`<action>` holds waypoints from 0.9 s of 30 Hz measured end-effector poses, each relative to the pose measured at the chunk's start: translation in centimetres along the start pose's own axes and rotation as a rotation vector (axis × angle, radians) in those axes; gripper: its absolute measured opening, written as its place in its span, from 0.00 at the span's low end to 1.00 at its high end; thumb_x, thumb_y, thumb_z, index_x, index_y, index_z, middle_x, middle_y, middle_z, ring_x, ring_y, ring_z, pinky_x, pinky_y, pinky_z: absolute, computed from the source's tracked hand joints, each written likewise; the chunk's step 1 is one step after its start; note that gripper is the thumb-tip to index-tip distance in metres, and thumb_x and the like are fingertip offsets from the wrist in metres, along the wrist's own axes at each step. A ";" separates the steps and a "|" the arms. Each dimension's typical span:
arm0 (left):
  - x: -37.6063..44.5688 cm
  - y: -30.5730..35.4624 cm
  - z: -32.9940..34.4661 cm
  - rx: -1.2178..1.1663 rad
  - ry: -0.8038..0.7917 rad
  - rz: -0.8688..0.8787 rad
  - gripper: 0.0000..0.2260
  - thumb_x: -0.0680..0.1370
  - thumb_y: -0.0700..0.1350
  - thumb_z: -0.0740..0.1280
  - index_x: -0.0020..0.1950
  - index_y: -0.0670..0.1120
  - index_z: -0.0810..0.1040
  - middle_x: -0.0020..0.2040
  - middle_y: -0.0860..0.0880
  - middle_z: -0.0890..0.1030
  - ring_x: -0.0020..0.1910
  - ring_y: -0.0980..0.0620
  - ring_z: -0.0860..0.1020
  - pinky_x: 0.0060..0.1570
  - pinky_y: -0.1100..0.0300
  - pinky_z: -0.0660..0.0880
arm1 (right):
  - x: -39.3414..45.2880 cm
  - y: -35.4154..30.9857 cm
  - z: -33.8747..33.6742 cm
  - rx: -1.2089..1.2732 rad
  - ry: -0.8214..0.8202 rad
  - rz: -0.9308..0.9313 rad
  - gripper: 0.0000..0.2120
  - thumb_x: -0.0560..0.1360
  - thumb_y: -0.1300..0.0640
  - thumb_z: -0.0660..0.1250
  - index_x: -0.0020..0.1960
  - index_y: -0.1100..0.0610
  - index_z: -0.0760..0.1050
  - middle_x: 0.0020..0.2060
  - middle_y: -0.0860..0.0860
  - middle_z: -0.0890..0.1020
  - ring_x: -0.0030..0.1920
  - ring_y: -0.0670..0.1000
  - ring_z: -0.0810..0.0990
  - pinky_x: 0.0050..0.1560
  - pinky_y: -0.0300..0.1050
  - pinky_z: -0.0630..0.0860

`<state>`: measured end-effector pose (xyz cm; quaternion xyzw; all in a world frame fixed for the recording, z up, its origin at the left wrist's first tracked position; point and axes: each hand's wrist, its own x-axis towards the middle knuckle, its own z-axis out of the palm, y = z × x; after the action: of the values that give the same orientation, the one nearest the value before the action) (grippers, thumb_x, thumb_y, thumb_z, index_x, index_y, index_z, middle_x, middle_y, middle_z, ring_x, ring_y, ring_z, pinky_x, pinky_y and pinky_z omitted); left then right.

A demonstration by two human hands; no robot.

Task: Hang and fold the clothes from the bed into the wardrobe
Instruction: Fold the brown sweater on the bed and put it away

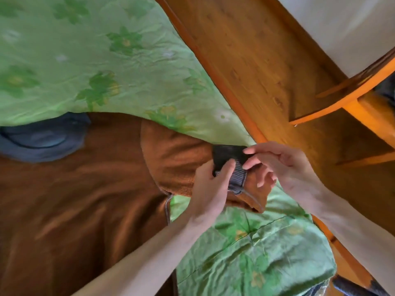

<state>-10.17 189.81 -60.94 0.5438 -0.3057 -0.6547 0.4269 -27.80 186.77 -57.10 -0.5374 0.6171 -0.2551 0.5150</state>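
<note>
Both hands are on the ribbed cuff (232, 167) of a brown fleece sweater (85, 189). The left hand (210, 189) grips the cuff from the six o'clock side, thumb laid across the dark knit and fingers curled beneath it. The right hand (280, 165) comes in from three o'clock, with thumb and forefinger pinching the cuff's outer edge; its other fingers hang loosely curled below, near the sleeve's brown fabric. Whether those lower fingers touch the cloth cannot be told.

The cuff is dark, nearly black at its upper part and grey-ribbed where it turns over, and it sits at the end of the sleeve (177, 159), which stretches out toward three o'clock from the sweater's body. The sweater lies spread flat on the bed, filling the view from nine o'clock down to seven o'clock. At nine o'clock its blue-grey collar (42, 137) shows, partly tucked under the green cover.

Under and around the sweater lies a light green bedspread (106, 60) with darker green flowers, rumpled, reaching from eleven o'clock to five o'clock. Along its right edge runs the orange wooden bed frame (215, 67). Beyond it, from twelve to four o'clock, is a wooden floor (267, 50), with a piece of orange wooden furniture (352, 90) at two o'clock.
</note>
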 end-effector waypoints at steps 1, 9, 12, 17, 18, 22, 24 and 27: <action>-0.2 0.6 -1.6 0.045 0.036 0.034 0.11 0.84 0.44 0.67 0.48 0.38 0.83 0.40 0.42 0.84 0.41 0.49 0.80 0.43 0.52 0.78 | 0.8 0.4 0.5 -0.032 0.074 -0.056 0.14 0.83 0.67 0.61 0.56 0.53 0.82 0.45 0.49 0.88 0.37 0.51 0.83 0.35 0.46 0.75; -4.0 5.3 -16.5 0.130 0.386 0.223 0.08 0.84 0.42 0.68 0.47 0.48 0.85 0.46 0.46 0.88 0.48 0.46 0.86 0.52 0.44 0.82 | 7.2 1.0 9.2 -0.581 -0.243 -0.323 0.14 0.85 0.37 0.53 0.60 0.40 0.75 0.46 0.38 0.82 0.48 0.41 0.80 0.50 0.46 0.75; -6.5 5.8 -23.0 0.052 0.550 0.241 0.07 0.83 0.41 0.68 0.48 0.47 0.85 0.46 0.46 0.88 0.49 0.42 0.86 0.54 0.39 0.83 | 8.3 0.1 12.5 -0.659 -0.286 -0.398 0.17 0.84 0.36 0.55 0.63 0.43 0.74 0.45 0.42 0.83 0.45 0.43 0.82 0.47 0.47 0.78; -10.3 4.5 -32.9 0.007 0.790 0.221 0.10 0.83 0.41 0.69 0.46 0.51 0.87 0.44 0.51 0.88 0.50 0.45 0.86 0.56 0.43 0.81 | 10.5 -1.4 16.4 -0.825 -0.298 -0.362 0.19 0.81 0.35 0.55 0.64 0.45 0.71 0.41 0.45 0.83 0.39 0.48 0.82 0.41 0.42 0.75; -10.7 4.0 -34.6 0.009 0.835 0.208 0.11 0.83 0.41 0.69 0.44 0.52 0.87 0.43 0.53 0.88 0.50 0.45 0.85 0.55 0.46 0.80 | 10.9 -1.8 17.1 -0.865 -0.310 -0.381 0.17 0.81 0.37 0.56 0.61 0.46 0.73 0.38 0.46 0.83 0.38 0.49 0.81 0.40 0.42 0.75; -11.8 1.7 -39.8 0.028 0.961 0.164 0.09 0.82 0.40 0.69 0.44 0.50 0.83 0.39 0.56 0.85 0.46 0.48 0.81 0.53 0.47 0.77 | 12.7 -4.1 20.8 -0.882 -0.282 -0.377 0.13 0.83 0.40 0.60 0.53 0.49 0.71 0.36 0.47 0.80 0.35 0.50 0.80 0.37 0.47 0.75; -12.1 0.6 -41.8 0.013 0.989 0.132 0.08 0.83 0.40 0.69 0.45 0.49 0.83 0.43 0.51 0.84 0.48 0.47 0.81 0.59 0.43 0.78 | 13.8 -5.1 22.7 -0.923 -0.246 -0.416 0.13 0.83 0.40 0.59 0.52 0.50 0.71 0.35 0.47 0.78 0.35 0.51 0.78 0.36 0.48 0.72; -12.1 -0.5 -44.5 0.040 1.021 0.108 0.09 0.83 0.40 0.68 0.44 0.50 0.81 0.44 0.51 0.83 0.47 0.46 0.81 0.58 0.41 0.79 | 15.1 -6.4 25.2 -1.060 -0.244 -0.544 0.14 0.84 0.43 0.57 0.52 0.54 0.70 0.36 0.48 0.76 0.37 0.56 0.76 0.39 0.49 0.68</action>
<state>33.56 203.62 -65.75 0.7858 -0.0982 -0.2767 0.5443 -0.69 176.93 -65.59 -0.8844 0.4373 0.0281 0.1606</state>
